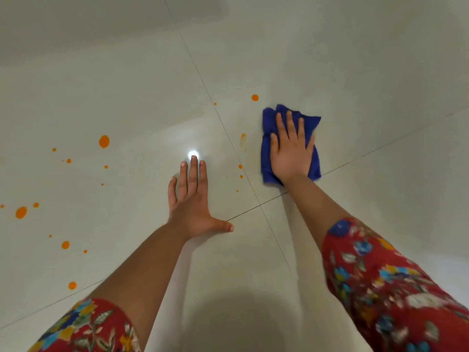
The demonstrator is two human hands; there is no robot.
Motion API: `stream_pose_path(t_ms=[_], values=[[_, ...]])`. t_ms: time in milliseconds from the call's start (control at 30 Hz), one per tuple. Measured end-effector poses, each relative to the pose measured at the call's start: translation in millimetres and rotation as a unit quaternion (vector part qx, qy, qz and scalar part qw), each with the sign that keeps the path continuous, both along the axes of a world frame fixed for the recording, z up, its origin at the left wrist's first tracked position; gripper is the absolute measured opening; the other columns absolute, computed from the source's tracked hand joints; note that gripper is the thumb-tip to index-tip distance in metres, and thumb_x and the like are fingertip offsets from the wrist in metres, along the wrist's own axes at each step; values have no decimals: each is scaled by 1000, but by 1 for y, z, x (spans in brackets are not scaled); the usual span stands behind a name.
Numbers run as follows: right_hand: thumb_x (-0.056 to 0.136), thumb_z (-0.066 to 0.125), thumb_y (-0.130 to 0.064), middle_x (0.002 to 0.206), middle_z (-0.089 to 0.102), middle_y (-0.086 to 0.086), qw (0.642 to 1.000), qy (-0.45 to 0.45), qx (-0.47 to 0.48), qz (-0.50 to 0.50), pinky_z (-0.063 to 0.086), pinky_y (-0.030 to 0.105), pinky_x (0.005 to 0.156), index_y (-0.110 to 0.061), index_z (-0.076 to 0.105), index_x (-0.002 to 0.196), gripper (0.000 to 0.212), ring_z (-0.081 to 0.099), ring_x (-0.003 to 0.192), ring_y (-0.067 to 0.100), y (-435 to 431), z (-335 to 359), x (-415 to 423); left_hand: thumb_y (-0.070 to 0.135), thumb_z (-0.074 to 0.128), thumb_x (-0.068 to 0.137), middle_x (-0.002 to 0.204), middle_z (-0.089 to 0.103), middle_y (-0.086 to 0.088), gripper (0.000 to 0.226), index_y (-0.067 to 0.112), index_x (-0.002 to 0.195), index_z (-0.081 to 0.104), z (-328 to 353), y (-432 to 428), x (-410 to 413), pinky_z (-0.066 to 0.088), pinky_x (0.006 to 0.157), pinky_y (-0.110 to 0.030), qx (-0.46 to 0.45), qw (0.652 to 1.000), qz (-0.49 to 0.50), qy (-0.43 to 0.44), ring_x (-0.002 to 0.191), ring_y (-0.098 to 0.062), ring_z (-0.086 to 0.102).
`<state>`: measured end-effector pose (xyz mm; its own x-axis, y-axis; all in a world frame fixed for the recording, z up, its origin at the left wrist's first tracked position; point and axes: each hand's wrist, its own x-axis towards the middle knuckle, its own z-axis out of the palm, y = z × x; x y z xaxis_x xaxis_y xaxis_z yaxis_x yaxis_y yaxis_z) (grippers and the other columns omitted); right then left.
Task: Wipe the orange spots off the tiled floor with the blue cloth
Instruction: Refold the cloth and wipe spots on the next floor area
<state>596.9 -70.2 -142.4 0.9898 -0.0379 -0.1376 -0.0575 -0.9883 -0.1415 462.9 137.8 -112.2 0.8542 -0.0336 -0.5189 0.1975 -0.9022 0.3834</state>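
On the pale tiled floor point(355, 72), a blue cloth point(290, 146) is pressed flat under the right hand point(291, 153). The fingers of that hand are spread wide on top of the cloth, so the cloth is pushed down, not pinched. The cloth is bunched and folded, with a fuzzy look. It is likely soft and light, and it can be squashed into any shape. It is best held with a flat palm in the middle, so that it slides without rolling up.

The left hand point(193, 199) is laid open on the bare floor, with its thumb stuck out to the side. Nothing is held in it. It seems to be used for leaning.

The tiles are smooth and shiny. A bright light spot point(193, 154) is seen in the shine, just at the left fingertips. Thin dark lines are seen between the tiles.

Many orange spots are seen. A faint smear point(243, 141) is seen just left of the cloth, and a round spot point(255, 97) sits just past the cloth's top edge. Small dots point(240, 166) are seen between the two hands. Bigger blobs point(104, 141) are scattered well apart to the left, like the one at the far left point(21, 212). The spots look wet and round. A lot of wiping is judged to be left.

Red flowery sleeves point(393, 288) are worn on both arms.
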Motion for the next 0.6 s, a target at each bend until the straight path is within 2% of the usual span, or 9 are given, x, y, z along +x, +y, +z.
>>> stream_pose_path(t_ms=[33,167,233,333,433,500,600], values=[[104,18,-42,164,4,-7,1000,0,5,3,4,52,121,-31,5,155,54,1,151,21,12,0,6,82,71,41,142,-53,8,160,25,140,-40,1,0,0,-28,107,-38,-2,1000,-5,6,130,-13,-50],[104,21,-43,163,10,-8,992,-11,9,127,5,47,120,-33,11,155,53,5,151,19,14,1,-16,79,75,40,140,-55,9,161,25,138,-42,4,2,0,-28,106,-39,-4,1000,-9,15,128,-13,-52],[103,22,-43,163,13,-8,995,-13,3,104,7,47,120,-33,14,154,53,7,151,19,-3,1,-18,79,74,41,140,-55,8,161,25,137,-43,3,2,1,-28,107,-39,-5,1000,-7,18,128,-13,-52],[104,20,-43,164,7,-8,1000,-4,-1,13,5,50,120,-32,10,155,53,4,151,20,2,5,23,81,73,41,139,-56,8,161,26,135,-45,4,2,1,-28,108,-40,-5,1000,-10,21,127,-14,-52],[104,19,-43,164,4,-8,1000,6,19,13,3,51,120,-32,8,155,53,3,151,21,45,9,70,81,72,42,138,-57,9,160,26,134,-47,5,2,1,-29,106,-39,-7,1000,-10,14,127,-14,-53],[104,21,-42,164,6,-8,997,7,14,70,4,51,120,-33,10,155,53,4,151,20,79,10,79,80,73,42,139,-56,9,159,27,133,-46,6,2,2,-29,106,-39,-14,1000,-7,14,127,-14,-53],[103,26,-42,163,13,-11,967,3,17,252,9,50,119,-36,17,153,51,7,151,18,101,11,47,79,73,43,139,-56,8,159,26,134,-46,8,1,1,-27,109,-40,-14,1000,-6,13,128,-14,-52]])
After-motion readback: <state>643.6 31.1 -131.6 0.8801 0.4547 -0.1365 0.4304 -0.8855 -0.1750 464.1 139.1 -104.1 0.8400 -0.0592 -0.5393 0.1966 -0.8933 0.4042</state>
